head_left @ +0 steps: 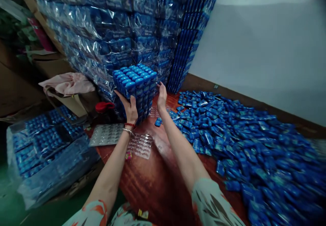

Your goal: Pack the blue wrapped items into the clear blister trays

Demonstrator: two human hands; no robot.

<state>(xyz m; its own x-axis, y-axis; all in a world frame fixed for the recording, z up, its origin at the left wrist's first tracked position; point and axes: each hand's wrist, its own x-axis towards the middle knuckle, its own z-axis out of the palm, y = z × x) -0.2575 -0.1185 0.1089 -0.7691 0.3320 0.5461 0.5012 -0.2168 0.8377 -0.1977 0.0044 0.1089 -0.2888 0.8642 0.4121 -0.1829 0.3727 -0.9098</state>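
A block of stacked trays filled with blue packets (136, 83) stands at the far end of a reddish-brown table (150, 181). My left hand (129, 107) presses flat against the block's left side. My right hand (161, 95) presses against its right side, fingers up. Both arms reach forward, with a red bracelet and a silver one on the left wrist. Clear plastic blister trays (140, 145) lie on the table just under my left forearm.
A large heap of loose blue packets (241, 144) covers the table's right half. Tall stacks of plastic-wrapped blue packs (114, 32) rise behind the block. A bagged bundle of blue packs (48, 148) sits low at left. A grey tray (105, 135) and a pink cloth (67, 83) lie left.
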